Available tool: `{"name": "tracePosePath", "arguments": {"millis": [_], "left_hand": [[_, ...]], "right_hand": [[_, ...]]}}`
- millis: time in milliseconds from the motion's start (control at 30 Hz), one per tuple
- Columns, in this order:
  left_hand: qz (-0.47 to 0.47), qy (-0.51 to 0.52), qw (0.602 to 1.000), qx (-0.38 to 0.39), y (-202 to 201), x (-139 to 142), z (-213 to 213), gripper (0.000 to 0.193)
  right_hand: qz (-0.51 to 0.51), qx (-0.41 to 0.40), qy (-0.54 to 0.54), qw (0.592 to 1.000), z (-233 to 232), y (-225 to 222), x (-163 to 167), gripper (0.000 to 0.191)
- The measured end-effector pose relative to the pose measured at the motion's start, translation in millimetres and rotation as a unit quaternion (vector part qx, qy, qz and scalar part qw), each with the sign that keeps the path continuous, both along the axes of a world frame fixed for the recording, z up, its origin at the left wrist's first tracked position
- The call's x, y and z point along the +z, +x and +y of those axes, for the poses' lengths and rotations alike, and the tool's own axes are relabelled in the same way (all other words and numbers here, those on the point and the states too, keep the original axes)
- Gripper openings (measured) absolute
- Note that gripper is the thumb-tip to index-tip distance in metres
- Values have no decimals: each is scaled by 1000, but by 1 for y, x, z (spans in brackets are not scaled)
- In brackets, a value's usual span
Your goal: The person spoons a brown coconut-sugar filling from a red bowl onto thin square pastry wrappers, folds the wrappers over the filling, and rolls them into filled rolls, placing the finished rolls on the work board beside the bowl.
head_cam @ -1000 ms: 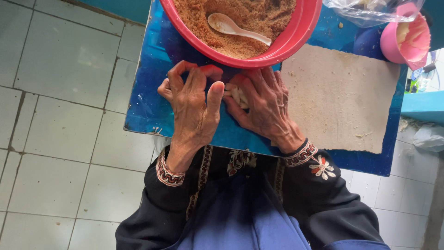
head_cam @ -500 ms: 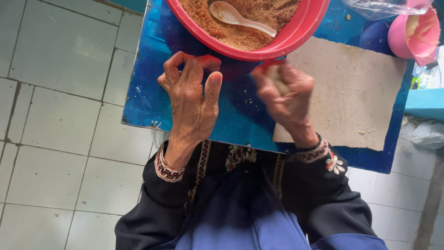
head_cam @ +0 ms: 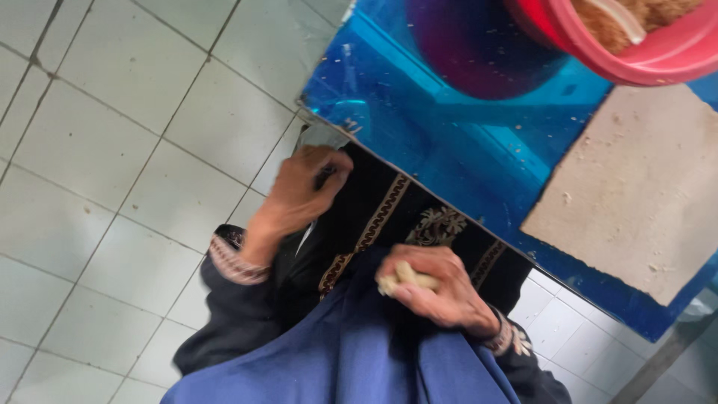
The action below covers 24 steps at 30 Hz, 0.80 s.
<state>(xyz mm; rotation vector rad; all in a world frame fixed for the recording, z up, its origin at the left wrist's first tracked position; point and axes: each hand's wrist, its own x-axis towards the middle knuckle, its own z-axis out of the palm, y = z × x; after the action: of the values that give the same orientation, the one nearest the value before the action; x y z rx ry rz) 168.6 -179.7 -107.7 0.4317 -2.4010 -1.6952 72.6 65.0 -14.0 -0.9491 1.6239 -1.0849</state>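
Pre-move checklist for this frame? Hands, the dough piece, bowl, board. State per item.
1. Right hand has the pale dough piece in its grip: ok, fingers closed round it over the lap.
2. Left hand free: not ok, it is closed on the dark garment by the table edge.
3. Red bowl fully on the blue table: cannot tell, cut off by the frame.
4. Beige board flat on the table: ok, only crumbs on it.
5. Spoon in the bowl: ok, lying in the brown crumbs.
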Motion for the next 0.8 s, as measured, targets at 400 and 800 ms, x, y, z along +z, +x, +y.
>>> {"name": "tracePosePath", "arguments": {"millis": [400, 800], "left_hand": [[-61, -353, 933, 24, -19, -117, 47, 52], [-61, -406, 908, 84, -15, -86, 61, 22]], "right_hand": [[-496, -269, 74, 822, -127, -46, -160, 33], [-489, -355, 3, 797, -141, -73, -177, 29]]}}
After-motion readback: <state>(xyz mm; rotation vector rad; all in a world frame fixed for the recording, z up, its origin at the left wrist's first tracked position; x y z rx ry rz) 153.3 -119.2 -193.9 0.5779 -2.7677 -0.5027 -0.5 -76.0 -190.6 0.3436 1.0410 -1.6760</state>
